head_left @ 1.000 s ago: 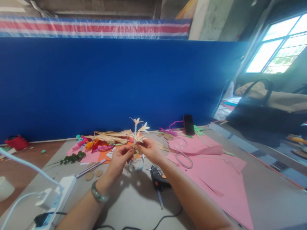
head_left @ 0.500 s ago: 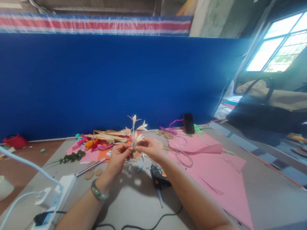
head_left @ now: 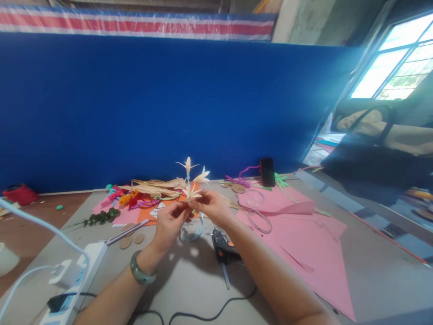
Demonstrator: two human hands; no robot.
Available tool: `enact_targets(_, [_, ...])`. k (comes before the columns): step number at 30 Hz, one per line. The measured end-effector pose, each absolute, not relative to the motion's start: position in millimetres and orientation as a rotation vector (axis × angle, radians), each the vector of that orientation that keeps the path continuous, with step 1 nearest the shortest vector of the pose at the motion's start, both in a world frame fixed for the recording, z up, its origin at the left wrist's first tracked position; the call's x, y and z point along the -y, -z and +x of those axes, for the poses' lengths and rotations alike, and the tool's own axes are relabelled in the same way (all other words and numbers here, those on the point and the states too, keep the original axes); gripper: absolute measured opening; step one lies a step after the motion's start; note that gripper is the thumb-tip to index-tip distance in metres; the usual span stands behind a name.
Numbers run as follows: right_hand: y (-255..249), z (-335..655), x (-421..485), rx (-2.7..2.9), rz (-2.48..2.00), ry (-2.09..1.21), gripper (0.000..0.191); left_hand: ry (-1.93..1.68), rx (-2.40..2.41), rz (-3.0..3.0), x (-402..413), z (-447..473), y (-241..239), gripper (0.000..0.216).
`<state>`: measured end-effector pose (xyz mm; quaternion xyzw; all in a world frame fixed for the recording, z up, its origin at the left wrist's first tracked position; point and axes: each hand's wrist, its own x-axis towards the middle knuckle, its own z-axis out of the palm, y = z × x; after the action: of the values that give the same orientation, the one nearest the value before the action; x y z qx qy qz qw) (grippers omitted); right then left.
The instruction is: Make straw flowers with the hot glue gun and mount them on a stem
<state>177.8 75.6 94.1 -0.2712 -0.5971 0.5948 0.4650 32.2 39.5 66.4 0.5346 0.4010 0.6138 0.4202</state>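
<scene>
Several pale cream flowers that look made of dried husk [head_left: 191,194] stand on an upright, light-coloured stem in front of me. My left hand [head_left: 171,221] pinches low on this spray from the left, with thumb and fingertips together. From the right, my right hand [head_left: 212,206] closes its thumb and fingers at the base of the lowest flower. The fingertips of both hands nearly meet there and hide part of the stem. Below them a clear round base [head_left: 191,231] rests on the table, partly covered by my hands.
A black glue gun [head_left: 223,248] lies right of my hands, its cord running across the front. Pink sheets [head_left: 304,239] spread to the right, near a phone [head_left: 267,172]. Left are a power strip [head_left: 91,257], a cutter knife [head_left: 126,232], wooden discs [head_left: 125,243] and a green leaf sprig [head_left: 103,217].
The lowest flower now shows more fully above my fingertips, its petals spread upward. My hands have shifted only slightly, and the whole view has tilted a little.
</scene>
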Motion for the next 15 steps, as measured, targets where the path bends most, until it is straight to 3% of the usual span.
enact_targets(15, [-93.6, 176.7, -78.2, 1.467, -0.647, -1.463, 0.027, -1.480, -0.956, 1.288, -39.9, 30.8, -65.9, 0.022])
